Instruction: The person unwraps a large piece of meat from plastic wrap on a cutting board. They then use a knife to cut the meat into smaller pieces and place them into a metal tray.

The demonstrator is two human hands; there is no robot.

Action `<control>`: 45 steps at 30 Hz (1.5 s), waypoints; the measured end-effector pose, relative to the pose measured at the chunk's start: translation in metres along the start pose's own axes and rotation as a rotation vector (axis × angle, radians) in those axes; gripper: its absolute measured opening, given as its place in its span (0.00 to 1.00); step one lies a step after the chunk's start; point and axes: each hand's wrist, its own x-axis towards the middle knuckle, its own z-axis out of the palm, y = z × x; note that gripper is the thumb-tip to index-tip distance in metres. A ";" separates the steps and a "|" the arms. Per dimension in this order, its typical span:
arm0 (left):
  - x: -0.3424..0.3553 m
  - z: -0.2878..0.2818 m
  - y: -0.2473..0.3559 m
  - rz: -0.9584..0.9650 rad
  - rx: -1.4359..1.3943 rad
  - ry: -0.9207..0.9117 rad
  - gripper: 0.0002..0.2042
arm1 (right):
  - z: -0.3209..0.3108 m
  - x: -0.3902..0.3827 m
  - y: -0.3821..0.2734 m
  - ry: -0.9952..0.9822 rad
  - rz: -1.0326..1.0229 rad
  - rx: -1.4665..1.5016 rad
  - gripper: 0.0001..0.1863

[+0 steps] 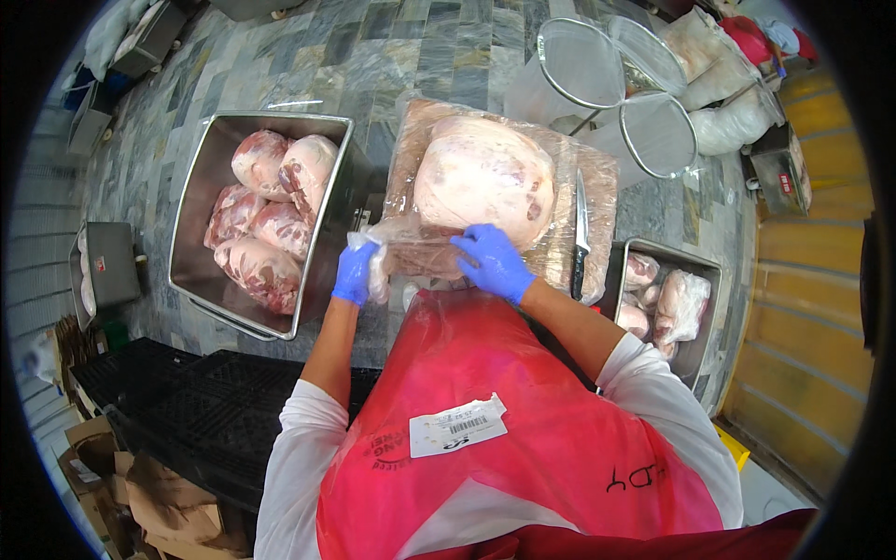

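Note:
A large pale cut of meat (481, 177) lies on a plastic-wrapped board (583, 163) in front of me. Clear plastic film (401, 245) stretches between my two blue-gloved hands, along the near side of the meat. My left hand (355, 271) is closed around a bunched end of the film, left of the board's near edge. At the meat's near edge, my right hand (495, 263) has its fingers bent onto the film's other end. To the right of the meat, a knife (581, 233) with a black handle rests on the board, blade pointing away from me.
On the left stands a steel bin (198, 196) holding several raw meat pieces (271, 219). A smaller steel bin (714, 308) at right holds bagged meat (681, 303). Hoops with clear bags (583, 65) stand beyond the board. Black plastic pallets (201, 401) and cardboard (173, 495) lie at lower left.

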 end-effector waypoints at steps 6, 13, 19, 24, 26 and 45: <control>0.032 0.044 -0.007 -0.078 -0.141 -0.153 0.16 | -0.044 0.025 0.039 0.330 0.354 -0.096 0.49; 0.029 0.102 0.002 -0.109 -0.146 -0.169 0.26 | -0.052 0.021 0.084 0.201 0.481 0.030 0.66; 0.056 0.066 -0.043 -0.029 0.412 -0.135 0.18 | -0.066 0.035 0.127 0.151 0.540 0.388 0.67; 0.053 0.079 -0.053 0.173 0.925 -0.025 0.15 | -0.065 0.039 0.141 0.106 0.640 0.420 0.66; 0.046 0.071 -0.060 0.196 0.805 -0.031 0.16 | -0.064 0.039 0.136 0.108 0.660 0.429 0.67; -0.005 0.119 -0.009 -0.446 -0.281 -0.357 0.21 | -0.053 0.026 0.135 0.205 0.731 0.530 0.69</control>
